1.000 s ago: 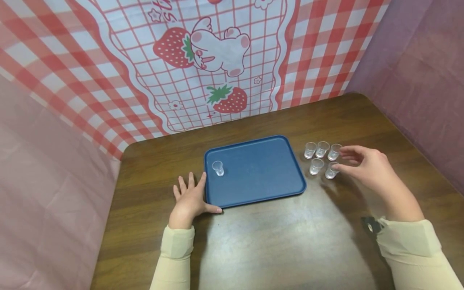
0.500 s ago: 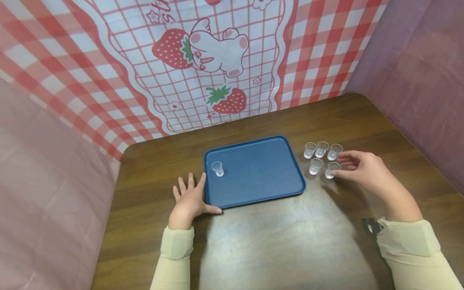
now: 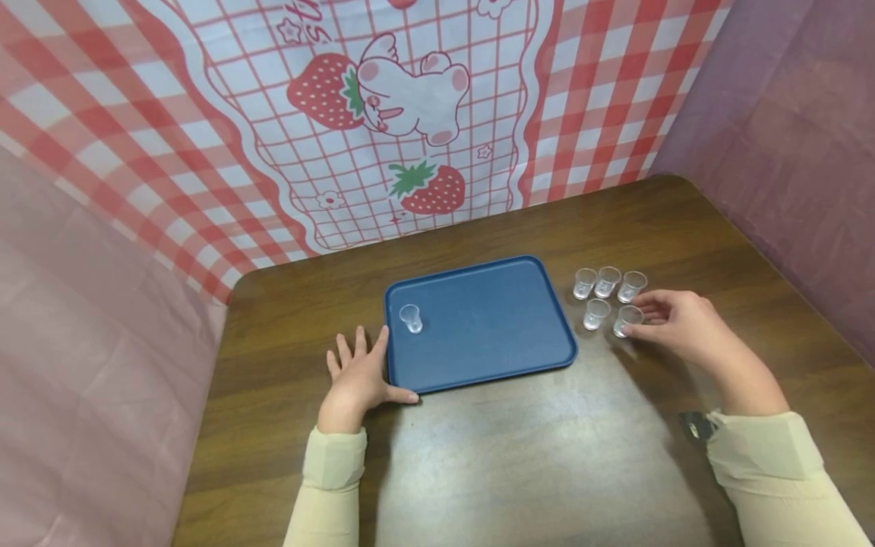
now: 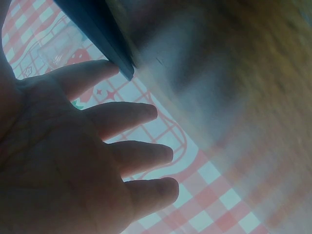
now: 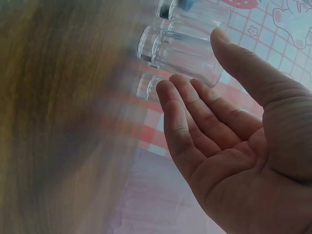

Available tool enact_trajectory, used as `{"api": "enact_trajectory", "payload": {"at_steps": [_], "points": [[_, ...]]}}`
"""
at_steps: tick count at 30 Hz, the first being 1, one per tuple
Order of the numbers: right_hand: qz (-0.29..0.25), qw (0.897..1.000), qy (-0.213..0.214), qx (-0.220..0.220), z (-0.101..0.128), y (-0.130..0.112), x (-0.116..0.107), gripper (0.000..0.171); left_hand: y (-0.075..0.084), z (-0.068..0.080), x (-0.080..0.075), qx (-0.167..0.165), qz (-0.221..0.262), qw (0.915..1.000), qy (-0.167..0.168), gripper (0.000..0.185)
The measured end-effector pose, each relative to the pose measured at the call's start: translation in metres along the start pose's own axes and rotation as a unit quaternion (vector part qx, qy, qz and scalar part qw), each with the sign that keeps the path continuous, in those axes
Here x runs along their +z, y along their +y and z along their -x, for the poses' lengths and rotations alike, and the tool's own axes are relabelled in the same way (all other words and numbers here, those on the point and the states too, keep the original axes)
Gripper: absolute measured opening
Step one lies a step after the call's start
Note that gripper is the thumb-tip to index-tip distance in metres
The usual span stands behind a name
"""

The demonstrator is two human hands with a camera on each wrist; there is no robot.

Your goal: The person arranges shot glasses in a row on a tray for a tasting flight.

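Note:
A blue tray [image 3: 492, 342] lies mid-table with one small clear cup [image 3: 411, 317] in its near-left corner. Several more clear cups stand right of the tray, among them the front right cup [image 3: 626, 320]. My right hand [image 3: 673, 323] rests beside that cup, thumb and fingertips close on either side of it, not clamped. In the right wrist view the right hand [image 5: 219, 136] is spread, with the cup [image 5: 180, 53] between thumb and fingers [image 5: 175, 102]. My left hand [image 3: 357, 372] lies flat on the table, touching the tray's left front corner. The left wrist view shows straight fingers [image 4: 122, 117] beside the tray edge [image 4: 97, 29].
The brown wooden table [image 3: 519, 456] is boxed in by a red-checked strawberry cloth [image 3: 410, 114] at the back and pink cloth walls at both sides. A small dark object [image 3: 693, 425] lies by my right sleeve.
My right hand has sunk and drawn in around the front right cup, fingers less spread than before. The left hand, the tray and the cups have not moved.

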State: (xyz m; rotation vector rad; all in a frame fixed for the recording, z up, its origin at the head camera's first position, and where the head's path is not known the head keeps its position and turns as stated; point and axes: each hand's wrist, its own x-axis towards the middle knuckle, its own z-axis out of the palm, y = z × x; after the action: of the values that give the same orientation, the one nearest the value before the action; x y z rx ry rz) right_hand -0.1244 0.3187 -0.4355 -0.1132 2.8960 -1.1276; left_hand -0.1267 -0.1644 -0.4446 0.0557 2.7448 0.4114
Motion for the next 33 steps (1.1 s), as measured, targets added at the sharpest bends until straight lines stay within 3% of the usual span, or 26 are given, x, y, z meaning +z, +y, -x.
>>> {"api": "enact_trajectory", "payload": {"at_steps": [17,33], "points": [[0.017,1.000,-0.015,-0.008,-0.0011,0.0022,0.0041,0.046,0.0013,0.0009,-0.0020,-0.006,-0.005,1.0000,-0.003,0.135],[0.015,1.000,0.020,-0.014,0.0038,0.0015,0.0041,0.039,0.0006,0.0000,-0.0011,-0.007,-0.007,1.0000,-0.001,0.135]]}}
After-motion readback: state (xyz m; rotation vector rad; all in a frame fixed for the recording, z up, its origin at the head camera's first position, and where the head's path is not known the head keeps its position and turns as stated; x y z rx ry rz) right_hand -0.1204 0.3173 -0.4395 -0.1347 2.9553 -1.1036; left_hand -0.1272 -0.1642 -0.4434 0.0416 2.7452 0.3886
